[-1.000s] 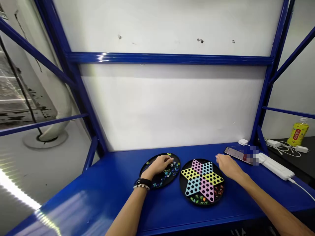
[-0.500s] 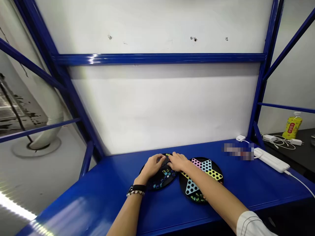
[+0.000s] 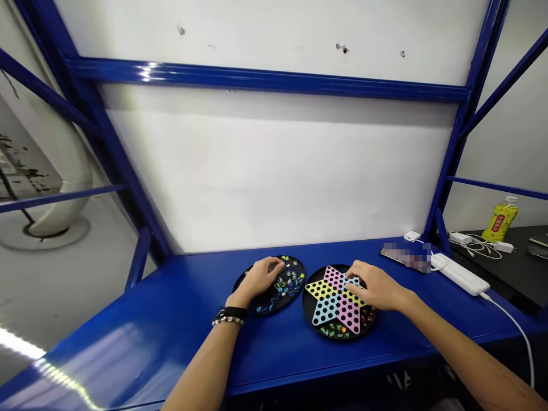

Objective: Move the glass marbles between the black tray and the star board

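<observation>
Left hand: it is my left hand [image 3: 260,278], over the black left tray [image 3: 266,295]; the fingers are bent and the fingertips come close to the thumb. I cannot tell if it grasps a small piece.
Right hand: my right hand [image 3: 371,285] is above the upper right part of the star board [image 3: 336,299], thumb and fingers parted, with nothing visible between them. I cannot tell if the fingertips touch the board.
Left wrist: it wears a black band [image 3: 234,311] and a beaded bracelet [image 3: 228,321].
Left tray: many shiny glass pieces [image 3: 291,279], blue, clear and yellowish, lie in it, mostly to the right of my hand and along the near edge.
Star board: it has pink, yellow and light blue points with dark holes, and lies on the black right tray [image 3: 311,306].
Right tray: green pieces [image 3: 331,330] and one orange piece [image 3: 343,330] lie at its near edge, red-brown pieces [image 3: 368,317] at its right.
Blue table: both trays stand on this table [image 3: 180,319], just beside each other.
Farther right: I see a phone [image 3: 391,254], partly blurred, a white power strip [image 3: 460,277] and a yellow bottle [image 3: 500,221].
</observation>
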### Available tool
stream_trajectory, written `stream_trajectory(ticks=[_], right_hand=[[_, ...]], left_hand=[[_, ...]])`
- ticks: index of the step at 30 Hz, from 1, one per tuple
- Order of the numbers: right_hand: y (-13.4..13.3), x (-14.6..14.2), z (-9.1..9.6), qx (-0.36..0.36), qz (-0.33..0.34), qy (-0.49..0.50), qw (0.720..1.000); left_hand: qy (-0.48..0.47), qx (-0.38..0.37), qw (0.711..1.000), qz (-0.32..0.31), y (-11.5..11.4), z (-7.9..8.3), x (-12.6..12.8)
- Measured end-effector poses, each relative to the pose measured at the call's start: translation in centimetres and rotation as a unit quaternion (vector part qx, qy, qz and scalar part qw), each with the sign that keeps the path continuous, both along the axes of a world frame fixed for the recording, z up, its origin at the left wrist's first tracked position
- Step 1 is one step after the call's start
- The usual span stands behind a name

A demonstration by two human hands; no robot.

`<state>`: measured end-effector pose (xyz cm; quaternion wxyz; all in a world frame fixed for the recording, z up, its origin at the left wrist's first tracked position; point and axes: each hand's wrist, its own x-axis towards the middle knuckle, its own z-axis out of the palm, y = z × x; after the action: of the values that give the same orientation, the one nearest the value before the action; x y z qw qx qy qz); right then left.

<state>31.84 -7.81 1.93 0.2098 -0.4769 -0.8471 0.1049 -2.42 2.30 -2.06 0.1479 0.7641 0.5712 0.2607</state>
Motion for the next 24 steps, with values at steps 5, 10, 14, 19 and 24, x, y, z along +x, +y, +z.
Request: stream_trajectory(ticks=[5,10,14,19,24], right_hand=[[-5.3,2.3,-3.5,0.069,-0.088,-0.068,0.991],[-6.5,1.3,-5.6,0.111,-0.092,-0.083,0.986],[-6.7,0.0,-5.6,0.135,-0.076,-0.094,0.984],[-7.0,-0.5,-5.9,0.142,-0.066,-0.101,0.982],[-6.5,-0.1,-6.1,0.134,-0.057,-0.099,0.984]], left_hand=[[-0.013,-0.002,1.000,-0.002,-0.4,0.3,0.4],[-0.013,0.011,1.000,-0.014,-0.6,0.4,0.6],[-0.030,-0.004,0.999,-0.020,-0.3,0.2,0.5],[-0.043,-0.011,0.999,-0.026,-0.1,-0.1,0.4],[-0.040,-0.005,0.999,-0.028,0.1,-0.4,0.4]])
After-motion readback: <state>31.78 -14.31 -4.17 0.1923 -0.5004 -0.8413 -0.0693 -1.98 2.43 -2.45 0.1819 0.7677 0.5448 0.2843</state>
